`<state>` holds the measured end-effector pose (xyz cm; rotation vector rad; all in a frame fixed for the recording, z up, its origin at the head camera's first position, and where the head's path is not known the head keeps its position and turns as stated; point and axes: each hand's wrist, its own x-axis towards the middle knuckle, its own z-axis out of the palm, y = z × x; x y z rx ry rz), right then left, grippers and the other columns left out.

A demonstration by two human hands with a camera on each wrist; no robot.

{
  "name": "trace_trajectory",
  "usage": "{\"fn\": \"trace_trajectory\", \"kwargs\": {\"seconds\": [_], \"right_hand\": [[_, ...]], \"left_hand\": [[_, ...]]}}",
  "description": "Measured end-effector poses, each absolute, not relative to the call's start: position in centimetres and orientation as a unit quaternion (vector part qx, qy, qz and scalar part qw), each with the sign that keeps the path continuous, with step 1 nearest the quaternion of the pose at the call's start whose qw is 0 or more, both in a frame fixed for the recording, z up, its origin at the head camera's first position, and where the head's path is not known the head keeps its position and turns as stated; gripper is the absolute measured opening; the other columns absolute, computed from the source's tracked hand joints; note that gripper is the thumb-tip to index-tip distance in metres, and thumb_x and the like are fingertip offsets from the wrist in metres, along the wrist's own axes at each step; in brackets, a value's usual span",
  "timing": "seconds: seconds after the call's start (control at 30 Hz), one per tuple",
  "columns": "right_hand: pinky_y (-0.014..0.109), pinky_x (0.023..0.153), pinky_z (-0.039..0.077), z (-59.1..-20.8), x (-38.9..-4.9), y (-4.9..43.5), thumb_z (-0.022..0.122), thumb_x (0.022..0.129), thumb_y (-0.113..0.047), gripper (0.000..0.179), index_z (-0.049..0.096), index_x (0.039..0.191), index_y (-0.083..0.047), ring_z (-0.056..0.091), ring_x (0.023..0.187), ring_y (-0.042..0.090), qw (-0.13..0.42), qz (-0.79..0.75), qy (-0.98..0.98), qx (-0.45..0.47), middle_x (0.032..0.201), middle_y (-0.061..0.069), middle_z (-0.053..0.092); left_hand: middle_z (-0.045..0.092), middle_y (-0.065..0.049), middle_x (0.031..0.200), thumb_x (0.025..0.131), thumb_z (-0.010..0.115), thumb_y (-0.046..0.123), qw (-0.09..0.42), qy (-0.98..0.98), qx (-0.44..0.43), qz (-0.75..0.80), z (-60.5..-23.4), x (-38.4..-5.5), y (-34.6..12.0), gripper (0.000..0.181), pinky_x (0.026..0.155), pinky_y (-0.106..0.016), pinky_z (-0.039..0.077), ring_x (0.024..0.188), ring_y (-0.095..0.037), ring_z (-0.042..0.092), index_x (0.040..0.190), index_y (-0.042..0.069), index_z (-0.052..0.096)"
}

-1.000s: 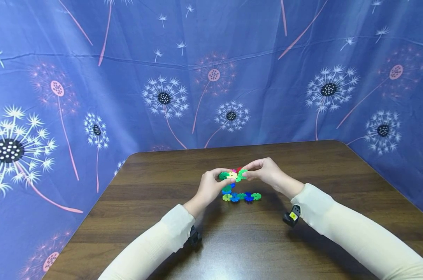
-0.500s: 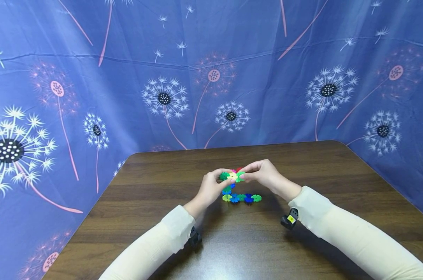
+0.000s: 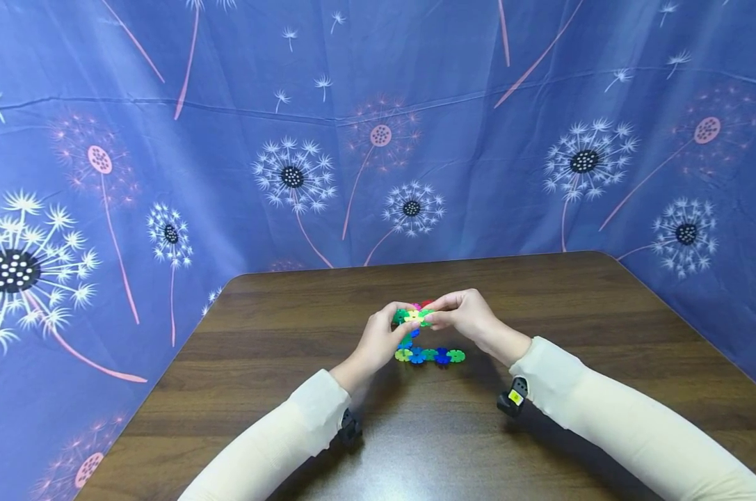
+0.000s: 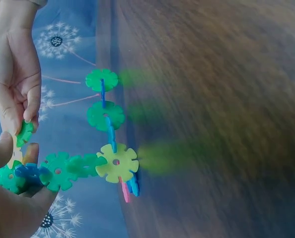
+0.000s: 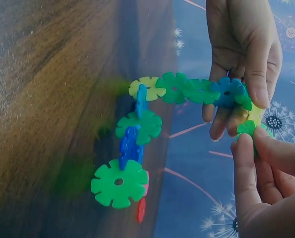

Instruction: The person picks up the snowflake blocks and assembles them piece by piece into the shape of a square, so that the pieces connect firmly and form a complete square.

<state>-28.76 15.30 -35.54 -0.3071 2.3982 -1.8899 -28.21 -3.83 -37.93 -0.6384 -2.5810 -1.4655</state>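
Flower-shaped interlocking plastic discs form a joined structure on the wooden table [image 3: 453, 424]. Its bottom row [image 3: 416, 355] runs rightward in yellow, green and blue. From the row's left end rises a column of green [image 5: 175, 89] and blue [image 5: 227, 93] discs. My left hand [image 3: 378, 341] is at the column's top, pinching a yellow disc [image 5: 255, 114] between thumb and fingers. Opposite it, my right hand [image 3: 471, 320] pinches a light green disc [image 5: 247, 128] against the yellow one's edge. Fingertips partly cover both discs, so I cannot tell whether their slots interlock.
A red disc [image 3: 428, 304] and a pink disc [image 4: 126, 191] belong to a part behind the column. Beyond the table's far edge hangs a blue curtain [image 3: 490, 174] with dandelion prints. A black wrist camera [image 3: 513, 396] sits under the right sleeve.
My right hand has moved a little left and down, carrying the light green disc closer against the yellow disc. The left hand stays almost in place, still holding the yellow disc.
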Motion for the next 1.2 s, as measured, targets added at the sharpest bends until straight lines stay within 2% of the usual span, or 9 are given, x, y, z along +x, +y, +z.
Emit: {"fn": "trace_trajectory", "kwargs": {"seconds": [0.2, 0.5, 0.73, 0.83, 0.93, 1.07, 1.2], "right_hand": [[0.033, 0.072, 0.059, -35.6, -28.6, 15.4, 0.075, 0.083, -0.004, 0.025, 0.069, 0.101, 0.012, 0.072, 0.071, 0.018, 0.034, -0.615, 0.781, -0.105, 0.086, 0.011, 0.074], [0.036, 0.076, 0.059, -35.4, -28.5, 15.6, 0.077, 0.081, -0.007, 0.025, 0.071, 0.1, 0.008, 0.071, 0.078, 0.016, 0.035, -0.611, 0.78, -0.127, 0.092, 0.013, 0.074], [0.043, 0.087, 0.055, -35.6, -28.7, 15.7, 0.077, 0.081, -0.008, 0.028, 0.07, 0.101, 0.01, 0.07, 0.081, 0.012, 0.065, -0.64, 0.754, -0.131, 0.085, 0.002, 0.074], [0.041, 0.087, 0.055, -35.7, -29.0, 16.1, 0.075, 0.084, -0.012, 0.028, 0.07, 0.101, 0.009, 0.071, 0.079, 0.013, 0.074, -0.649, 0.747, -0.125, 0.085, 0.0, 0.074], [0.04, 0.086, 0.056, -35.6, -29.3, 16.7, 0.073, 0.087, -0.015, 0.03, 0.069, 0.104, 0.009, 0.072, 0.077, 0.013, 0.072, -0.654, 0.742, -0.124, 0.087, 0.004, 0.075], [0.037, 0.082, 0.057, -35.4, -29.7, 17.2, 0.071, 0.088, -0.014, 0.033, 0.066, 0.107, 0.013, 0.071, 0.075, 0.011, 0.054, -0.657, 0.742, -0.12, 0.087, 0.009, 0.075], [0.034, 0.079, 0.058, -35.5, -30.2, 17.6, 0.069, 0.089, -0.012, 0.033, 0.064, 0.108, 0.014, 0.07, 0.074, 0.01, 0.046, -0.649, 0.751, -0.113, 0.083, 0.003, 0.075]], "left_hand": [[0.071, -0.007, 0.104, 0.093, 0.065, 0.023, 0.042, -0.852, -0.214, -0.476, -37.6, -28.0, -4.0, 0.03, 0.076, -0.026, 0.05, 0.08, -0.01, 0.058, 0.12, 0.009, 0.062], [0.069, -0.006, 0.101, 0.09, 0.07, 0.023, 0.013, -0.833, -0.226, -0.505, -37.3, -28.3, -4.2, 0.036, 0.065, -0.021, 0.05, 0.073, -0.009, 0.057, 0.124, 0.012, 0.063], [0.07, -0.006, 0.112, 0.086, 0.074, 0.028, 0.021, -0.831, -0.237, -0.502, -37.3, -28.4, -3.8, 0.034, 0.07, -0.022, 0.052, 0.081, -0.009, 0.061, 0.116, 0.014, 0.068], [0.07, -0.006, 0.108, 0.087, 0.074, 0.026, 0.022, -0.83, -0.234, -0.506, -37.4, -28.5, -3.9, 0.03, 0.07, -0.022, 0.053, 0.08, -0.008, 0.061, 0.114, 0.013, 0.068], [0.07, -0.006, 0.103, 0.088, 0.073, 0.023, 0.023, -0.829, -0.231, -0.509, -37.4, -28.6, -4.0, 0.026, 0.069, -0.021, 0.053, 0.077, -0.008, 0.061, 0.111, 0.012, 0.068], [0.07, -0.005, 0.106, 0.087, 0.074, 0.02, 0.027, -0.828, -0.233, -0.508, -37.5, -28.7, -4.2, 0.023, 0.067, -0.021, 0.052, 0.076, -0.008, 0.059, 0.108, 0.014, 0.069], [0.07, -0.006, 0.108, 0.087, 0.074, 0.02, 0.027, -0.827, -0.238, -0.509, -37.6, -28.8, -4.3, 0.02, 0.066, -0.021, 0.051, 0.073, -0.009, 0.058, 0.106, 0.015, 0.07]]}}
